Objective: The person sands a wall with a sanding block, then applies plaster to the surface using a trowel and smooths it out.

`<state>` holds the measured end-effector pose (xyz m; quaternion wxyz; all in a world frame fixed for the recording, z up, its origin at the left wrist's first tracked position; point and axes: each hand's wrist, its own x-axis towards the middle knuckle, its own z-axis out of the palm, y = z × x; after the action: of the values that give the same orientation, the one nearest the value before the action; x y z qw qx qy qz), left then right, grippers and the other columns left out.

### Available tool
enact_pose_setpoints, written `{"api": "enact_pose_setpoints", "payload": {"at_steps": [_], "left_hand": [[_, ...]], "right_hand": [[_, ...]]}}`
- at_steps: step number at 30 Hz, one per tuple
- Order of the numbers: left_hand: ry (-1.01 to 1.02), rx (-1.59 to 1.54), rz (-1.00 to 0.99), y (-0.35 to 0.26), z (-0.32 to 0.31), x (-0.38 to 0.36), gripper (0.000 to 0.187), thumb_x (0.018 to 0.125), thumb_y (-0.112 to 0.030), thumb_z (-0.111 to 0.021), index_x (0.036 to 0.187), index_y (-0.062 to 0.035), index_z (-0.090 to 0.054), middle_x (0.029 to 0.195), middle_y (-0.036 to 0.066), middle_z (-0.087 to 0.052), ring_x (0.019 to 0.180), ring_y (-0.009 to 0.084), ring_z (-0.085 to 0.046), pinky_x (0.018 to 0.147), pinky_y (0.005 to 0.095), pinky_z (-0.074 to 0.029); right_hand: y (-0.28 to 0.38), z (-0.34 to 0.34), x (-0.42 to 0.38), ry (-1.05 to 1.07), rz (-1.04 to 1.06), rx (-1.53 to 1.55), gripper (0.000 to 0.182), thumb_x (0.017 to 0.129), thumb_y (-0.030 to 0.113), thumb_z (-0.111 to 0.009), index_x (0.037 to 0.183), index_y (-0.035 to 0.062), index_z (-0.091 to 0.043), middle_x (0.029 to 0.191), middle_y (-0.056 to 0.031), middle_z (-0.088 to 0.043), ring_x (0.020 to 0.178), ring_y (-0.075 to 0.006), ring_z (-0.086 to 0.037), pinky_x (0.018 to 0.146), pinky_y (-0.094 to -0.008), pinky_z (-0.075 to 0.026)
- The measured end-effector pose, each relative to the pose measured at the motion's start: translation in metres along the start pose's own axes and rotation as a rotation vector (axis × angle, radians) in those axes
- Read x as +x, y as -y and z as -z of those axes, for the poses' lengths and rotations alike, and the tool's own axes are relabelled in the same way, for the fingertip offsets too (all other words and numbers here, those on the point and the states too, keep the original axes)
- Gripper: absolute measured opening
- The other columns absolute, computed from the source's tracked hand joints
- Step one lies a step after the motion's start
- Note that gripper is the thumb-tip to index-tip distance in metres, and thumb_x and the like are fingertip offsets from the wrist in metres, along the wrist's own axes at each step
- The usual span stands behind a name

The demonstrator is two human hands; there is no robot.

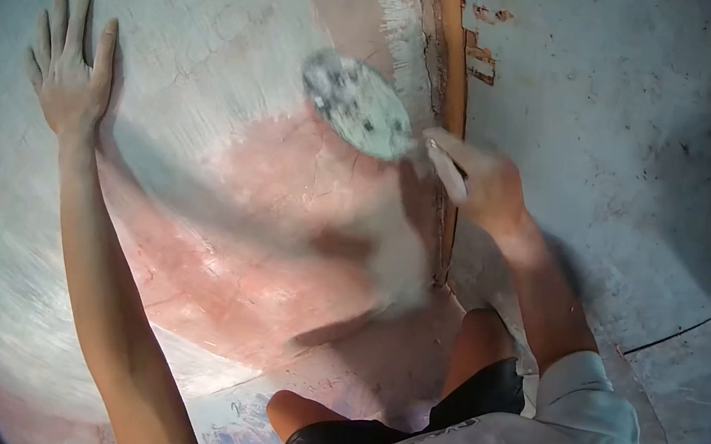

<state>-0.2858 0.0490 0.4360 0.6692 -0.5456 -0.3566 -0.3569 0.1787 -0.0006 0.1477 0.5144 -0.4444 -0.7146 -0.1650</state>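
My left hand (71, 78) lies flat against the wall at the upper left, fingers spread and holding nothing. At the right, my right hand (489, 186) is closed around a pale, narrow handle (448, 170), slightly smeared by motion. Left of that hand, an oval pale-green shape (358, 106) with dark grey blotches overlaps the wall; whether it joins the handle I cannot tell. The wall around it shows a worn pink patch (289, 176) among whitish, streaky paint.
A brown vertical strip (454, 54) with ragged edges divides the wall beside my right hand. Bluish-grey wall (591, 101) with chipped spots continues to its right. My bent knees (485, 336) are below, and a dark cable (676, 331) runs at the lower right.
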Motion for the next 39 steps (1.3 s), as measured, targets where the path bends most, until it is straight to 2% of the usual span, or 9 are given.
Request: {"api": "enact_pose_setpoints", "payload": {"at_steps": [1,6,8,10,12,20,25,32,39], "left_hand": [[-0.001,0.009,-0.007,-0.001,0.001,-0.001,0.066,0.109,-0.067,-0.044,0.17,-0.0448,-0.036,0.18,-0.004,-0.031,0.166,0.0312,-0.028,0.134,0.0593,-0.015],[0.013,0.045,0.001,-0.001,0.003,-0.001,0.066,0.109,-0.067,-0.043,0.171,-0.0446,-0.034,0.181,-0.004,-0.029,0.166,0.0316,-0.027,0.134,0.0589,-0.016],[-0.017,0.026,-0.024,0.001,0.0,-0.002,0.065,0.109,-0.067,-0.044,0.17,-0.046,-0.036,0.181,-0.006,-0.03,0.166,0.0309,-0.027,0.134,0.0601,-0.017],[-0.056,0.023,-0.036,0.001,0.0,-0.002,0.065,0.108,-0.067,-0.045,0.169,-0.0473,-0.037,0.18,-0.007,-0.03,0.166,0.0303,-0.028,0.133,0.0614,-0.018],[-0.004,0.034,0.003,0.0,0.002,-0.001,0.065,0.108,-0.069,-0.043,0.169,-0.048,-0.036,0.181,-0.008,-0.029,0.166,0.0299,-0.027,0.134,0.0615,-0.017],[-0.027,0.013,-0.008,-0.001,0.002,-0.002,0.065,0.108,-0.07,-0.042,0.169,-0.0497,-0.034,0.18,-0.008,-0.03,0.166,0.0288,-0.027,0.134,0.0611,-0.016],[-0.034,0.034,-0.015,-0.001,0.002,-0.005,0.065,0.108,-0.068,-0.044,0.169,-0.0486,-0.036,0.18,-0.007,-0.031,0.166,0.0292,-0.029,0.134,0.0615,-0.017],[-0.044,0.02,-0.026,-0.001,0.0,-0.004,0.064,0.108,-0.07,-0.043,0.169,-0.0498,-0.036,0.18,-0.007,-0.031,0.166,0.0291,-0.029,0.134,0.061,-0.017],[-0.06,0.022,-0.039,0.001,0.0,-0.004,0.066,0.108,-0.07,-0.042,0.17,-0.0477,-0.035,0.18,-0.007,-0.031,0.166,0.029,-0.028,0.134,0.0601,-0.017]], "right_hand": [[-0.001,-0.003,-0.016,-0.016,0.015,0.015,0.024,0.103,0.033,-0.072,0.12,0.019,-0.08,0.082,-0.0124,-0.076,0.069,-0.037,-0.071,0.062,-0.049,-0.057],[-0.002,0.001,-0.014,-0.031,0.031,-0.034,0.025,0.103,0.034,-0.072,0.12,0.0183,-0.081,0.081,-0.0126,-0.076,0.065,-0.0364,-0.07,0.057,-0.0467,-0.055],[0.007,0.011,0.025,0.013,-0.005,-0.029,0.025,0.103,0.029,-0.074,0.124,0.0161,-0.079,0.1,-0.0129,-0.08,0.072,-0.0358,-0.074,0.064,-0.0427,-0.059],[0.005,0.007,0.024,0.019,0.024,-0.063,0.024,0.103,0.027,-0.074,0.123,0.0149,-0.079,0.101,-0.0132,-0.08,0.075,-0.0366,-0.075,0.066,-0.0433,-0.06],[-0.001,-0.008,-0.014,-0.044,0.031,0.057,0.024,0.103,0.032,-0.072,0.119,0.0164,-0.081,0.081,-0.0168,-0.073,0.07,-0.0382,-0.07,0.064,-0.0483,-0.056],[0.01,0.014,0.024,0.027,-0.017,-0.009,0.029,0.1,0.024,-0.075,0.128,0.0163,-0.078,0.094,-0.0148,-0.078,0.075,-0.0387,-0.073,0.065,-0.0439,-0.059],[0.002,0.001,-0.04,0.055,-0.058,0.053,0.024,0.104,0.024,-0.073,0.126,0.0171,-0.079,0.106,-0.013,-0.081,0.08,-0.0371,-0.076,0.067,-0.0429,-0.061],[0.012,0.013,0.022,0.087,-0.067,-0.039,0.026,0.103,0.028,-0.072,0.125,0.0165,-0.08,0.106,-0.0134,-0.081,0.082,-0.0367,-0.077,0.07,-0.043,-0.061],[0.013,0.013,-0.025,0.124,-0.132,-0.014,0.026,0.103,0.026,-0.072,0.125,0.015,-0.079,0.104,-0.0137,-0.081,0.083,-0.039,-0.076,0.07,-0.0452,-0.061]]}}
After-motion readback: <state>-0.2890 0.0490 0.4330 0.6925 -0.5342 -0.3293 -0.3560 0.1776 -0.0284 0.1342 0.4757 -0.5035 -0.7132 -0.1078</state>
